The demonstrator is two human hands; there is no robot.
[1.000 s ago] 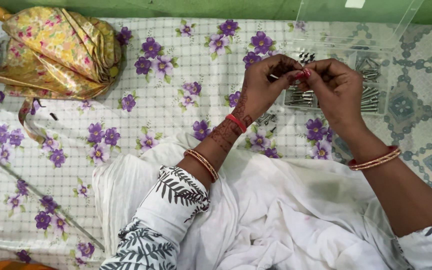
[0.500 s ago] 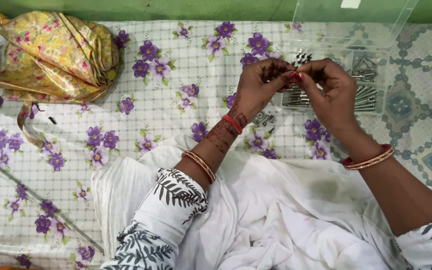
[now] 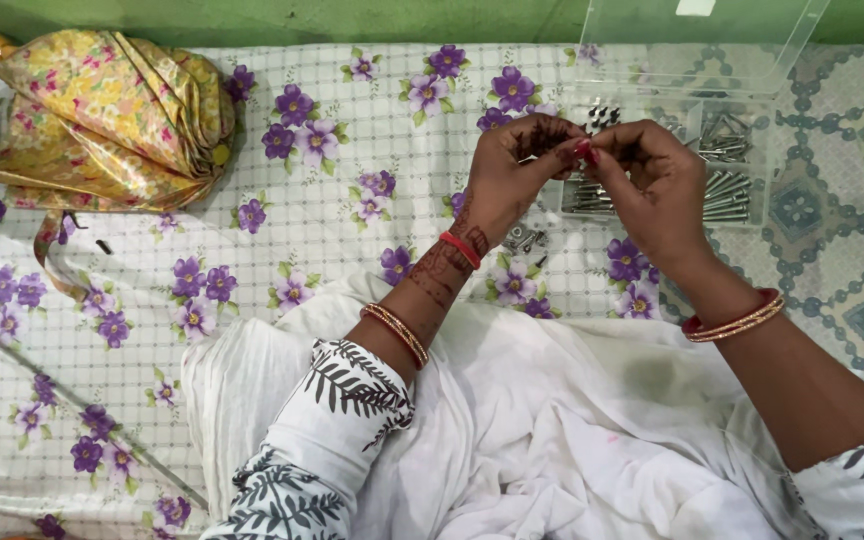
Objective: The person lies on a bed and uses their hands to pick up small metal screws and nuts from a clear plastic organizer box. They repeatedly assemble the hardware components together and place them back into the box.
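Above the clear box (image 3: 652, 195), a small part, hidden by fingertips, is pinched between the left hand (image 3: 522, 165) and right hand (image 3: 652, 180). Screws (image 3: 727, 195) lie just beneath.

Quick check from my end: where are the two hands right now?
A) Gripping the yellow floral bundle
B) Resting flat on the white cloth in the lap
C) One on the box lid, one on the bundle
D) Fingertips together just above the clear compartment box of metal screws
D: the left hand and right hand meet fingertip to fingertip over the clear compartment box of metal screws, far from the yellow floral bundle.
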